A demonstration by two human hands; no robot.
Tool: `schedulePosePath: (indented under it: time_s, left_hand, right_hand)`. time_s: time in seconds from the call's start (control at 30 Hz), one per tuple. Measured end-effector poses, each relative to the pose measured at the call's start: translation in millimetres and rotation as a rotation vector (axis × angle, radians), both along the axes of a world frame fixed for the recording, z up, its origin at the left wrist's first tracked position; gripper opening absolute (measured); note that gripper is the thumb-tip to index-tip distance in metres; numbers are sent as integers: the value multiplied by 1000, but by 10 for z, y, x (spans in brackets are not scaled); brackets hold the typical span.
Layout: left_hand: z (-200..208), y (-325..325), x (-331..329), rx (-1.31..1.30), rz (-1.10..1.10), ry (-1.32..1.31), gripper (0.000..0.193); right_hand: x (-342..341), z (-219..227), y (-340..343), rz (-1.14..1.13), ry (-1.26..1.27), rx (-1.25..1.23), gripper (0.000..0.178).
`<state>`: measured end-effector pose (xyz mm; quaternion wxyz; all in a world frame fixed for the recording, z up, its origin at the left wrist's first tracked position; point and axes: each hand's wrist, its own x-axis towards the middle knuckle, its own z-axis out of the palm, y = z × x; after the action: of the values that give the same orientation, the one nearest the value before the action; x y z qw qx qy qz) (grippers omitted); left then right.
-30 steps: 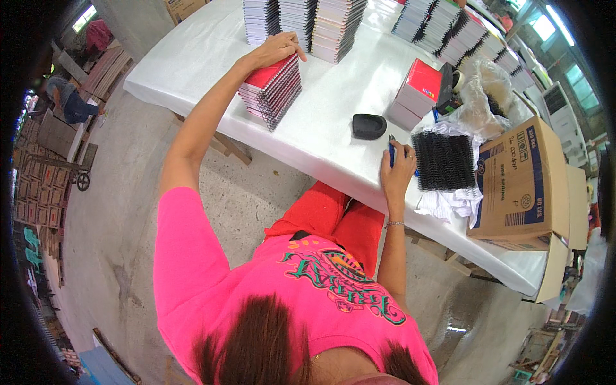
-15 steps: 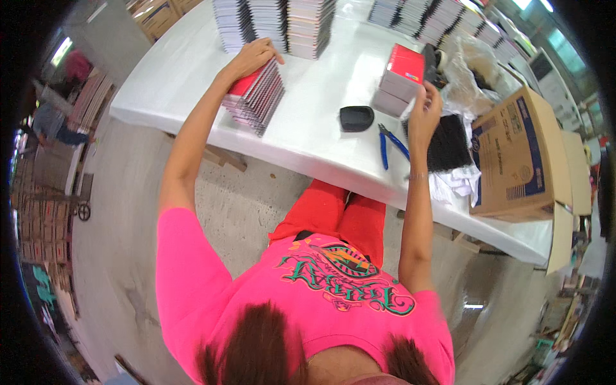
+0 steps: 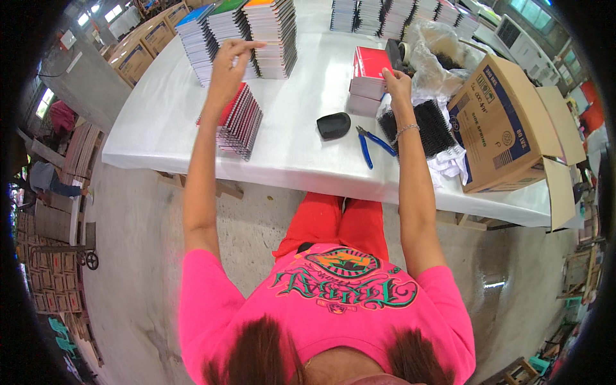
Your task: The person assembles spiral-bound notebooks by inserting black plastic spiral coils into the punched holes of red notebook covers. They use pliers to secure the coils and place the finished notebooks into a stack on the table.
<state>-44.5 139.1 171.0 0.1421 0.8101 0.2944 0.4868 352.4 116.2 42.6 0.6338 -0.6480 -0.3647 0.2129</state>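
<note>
My left hand (image 3: pixel 231 69) is raised just over a stack of red spiral notebooks (image 3: pixel 240 122), its index finger stretched out to the right and nothing in it. Behind it stand tall stacks of spiral notebooks (image 3: pixel 273 40) with blue, green and orange covers. Across the table, my right hand (image 3: pixel 398 85) pinches the near right corner of a red-covered pad stack (image 3: pixel 372 64); how many pads it grips is hidden. Between the two stacks lie a black rounded object (image 3: pixel 333 126) and blue-handled pliers (image 3: pixel 372 144).
Right of the pliers are black wire spirals (image 3: pixel 428 125) on white cloth and a clear plastic bag (image 3: pixel 430 51). An open cardboard box (image 3: pixel 494 128) occupies the table's right end. More notebook stacks (image 3: pixel 398 18) line the far side. Boxes (image 3: pixel 141 51) stand beyond the table at the left.
My left hand has lifted off the red spiral notebooks, its index finger now extended. My right hand has shifted from the side of the red-covered pads to their upper corner. The view has moved.
</note>
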Motion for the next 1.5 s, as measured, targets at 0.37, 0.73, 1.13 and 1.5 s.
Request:
schedulePosePath:
  time_s: [0.37, 0.73, 1.13, 1.5]
  left_hand:
    - [-609, -829, 1049, -421, -271, -379, 56]
    - [-717, -1158, 705, -389, -183, 130, 19]
    - [-1524, -1297, 714, -3, 249, 482, 34]
    - [-1689, -1262, 961, -48, 405, 279, 62]
  right_hand:
    - [-1155, 388, -1047, 80, -18, 467, 21]
    - [-282, -210, -1828, -204, -636, 65, 26]
    - [733, -459, -2145, -489, -1026, -478, 23]
    - [357, 125, -2230, -66, -306, -20, 24]
